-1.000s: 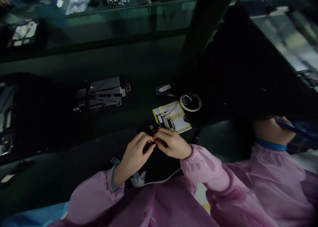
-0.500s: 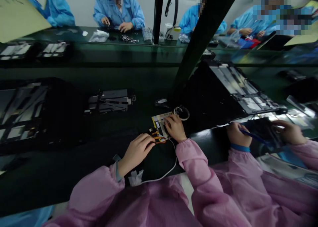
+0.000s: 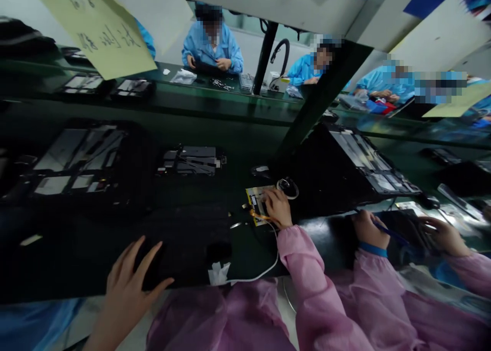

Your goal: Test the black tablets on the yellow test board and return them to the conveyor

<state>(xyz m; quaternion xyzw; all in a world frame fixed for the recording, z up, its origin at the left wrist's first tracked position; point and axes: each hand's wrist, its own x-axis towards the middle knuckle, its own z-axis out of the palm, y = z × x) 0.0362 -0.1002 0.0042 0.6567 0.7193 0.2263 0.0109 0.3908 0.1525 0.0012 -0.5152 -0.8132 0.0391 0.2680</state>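
My right hand (image 3: pixel 278 207) rests with bent fingers on a small flat panel (image 3: pixel 256 201) with a yellow edge and a pale label, holding it on the dark table. An orange flat cable (image 3: pixel 263 217) runs across the panel's near end under my hand. A white cable (image 3: pixel 253 276) curves from there toward my body. My left hand (image 3: pixel 130 279) is open, its fingers spread and empty, above the table's front edge at lower left. A small shiny piece (image 3: pixel 238 224) lies left of the panel, too blurred to name.
A tape roll (image 3: pixel 287 188) and a computer mouse (image 3: pixel 262 172) lie behind the panel. Opened device bodies (image 3: pixel 194 160) lie farther left. A slanted black case (image 3: pixel 337 167) and a dark post (image 3: pixel 307 115) stand right. A neighbour's hands (image 3: pixel 370 228) work close by.
My left hand has let go of the orange cable and swung left toward me, its fingers spreading. My right hand stays on the panel. The view has tilted up and turned left.
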